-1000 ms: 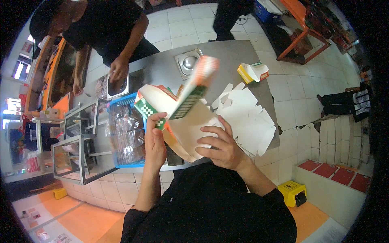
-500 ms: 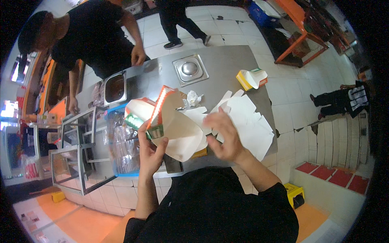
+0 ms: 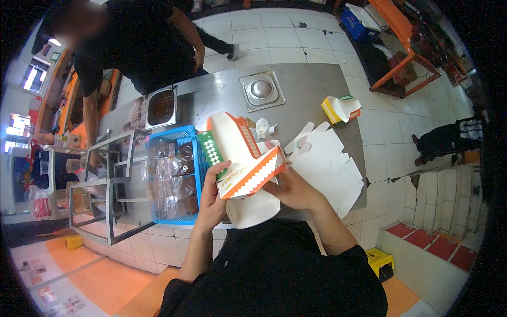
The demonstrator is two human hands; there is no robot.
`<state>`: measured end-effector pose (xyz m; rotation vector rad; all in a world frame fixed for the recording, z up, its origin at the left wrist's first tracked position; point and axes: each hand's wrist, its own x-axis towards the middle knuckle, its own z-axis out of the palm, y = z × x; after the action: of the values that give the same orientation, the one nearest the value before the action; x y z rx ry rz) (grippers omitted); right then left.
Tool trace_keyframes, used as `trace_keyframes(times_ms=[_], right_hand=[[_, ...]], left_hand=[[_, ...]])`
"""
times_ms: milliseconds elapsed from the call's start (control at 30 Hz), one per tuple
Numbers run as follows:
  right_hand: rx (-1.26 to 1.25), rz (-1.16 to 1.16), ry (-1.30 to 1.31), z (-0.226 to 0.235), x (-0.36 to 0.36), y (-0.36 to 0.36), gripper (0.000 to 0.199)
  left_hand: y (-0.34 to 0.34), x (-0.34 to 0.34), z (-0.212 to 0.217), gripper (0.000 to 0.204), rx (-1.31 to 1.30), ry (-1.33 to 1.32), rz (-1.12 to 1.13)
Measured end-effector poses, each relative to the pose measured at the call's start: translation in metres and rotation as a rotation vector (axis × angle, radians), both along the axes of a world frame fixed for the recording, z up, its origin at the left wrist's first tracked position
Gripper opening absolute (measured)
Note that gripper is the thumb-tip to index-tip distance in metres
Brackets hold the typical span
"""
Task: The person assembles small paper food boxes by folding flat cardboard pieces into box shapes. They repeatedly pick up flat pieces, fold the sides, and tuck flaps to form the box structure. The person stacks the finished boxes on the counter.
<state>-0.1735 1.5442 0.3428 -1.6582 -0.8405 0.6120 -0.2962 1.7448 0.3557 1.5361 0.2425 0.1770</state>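
A partly folded cardboard food box [image 3: 237, 145], white inside with green, orange and yellow printed sides, is held above the near edge of the steel table. My left hand [image 3: 212, 198] grips its left side, thumb near the front wall. On its right, my right hand [image 3: 297, 187] is closed around the box's corner, its fingertips partly hidden behind the card. A white flap [image 3: 253, 210] hangs down toward me. Just right of my right hand lies a spread stack of flat white box blanks [image 3: 330, 169]. Farther back stands a folded box [image 3: 341, 109] at the table's right edge.
A blue basket [image 3: 198, 177] of clear plastic packets stands on the left, beside a metal frame [image 3: 108, 203]. Farther back on the steel table [image 3: 211, 98] are a dark-filled pan [image 3: 161, 108], a lidded container [image 3: 261, 91] and crumpled paper [image 3: 264, 128]. A person [image 3: 137, 42] stands across.
The box has been turned so its printed sides face me, and a front wall now stands folded up. My right hand has moved from above the blanks onto the box.
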Motion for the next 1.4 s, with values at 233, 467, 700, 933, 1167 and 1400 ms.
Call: trace_keyframes(times_ms=[233,467,700,933,1167,1400], right_hand=[[0.285,-0.103,-0.205,0.026,0.008,-0.011,0.082],[0.490,-0.182,0.205,0.037,-0.011,-0.005,0.049],[0.427,-0.296,0.037,0.041,-0.023,-0.001,0.040],[0.362,-0.407,-0.043,0.046,-0.033,0.008,0.028],[0.229,-0.409,-0.397,0.054,-0.029,0.009,0.036],[0.088,-0.488,-0.518,0.043,-0.026,0.016,0.043]], left_hand=[[-0.007,-0.012,0.006,0.043,-0.359,0.385,0.147],[-0.012,-0.021,0.004,0.048,-0.224,0.290,-0.126],[-0.019,-0.041,0.003,0.053,-0.221,0.062,-0.167],[-0.030,-0.045,-0.001,0.055,-0.243,0.218,-0.066],[-0.034,-0.051,0.000,0.041,0.067,0.100,0.111],[-0.046,-0.054,0.013,0.036,0.241,-0.001,0.135]])
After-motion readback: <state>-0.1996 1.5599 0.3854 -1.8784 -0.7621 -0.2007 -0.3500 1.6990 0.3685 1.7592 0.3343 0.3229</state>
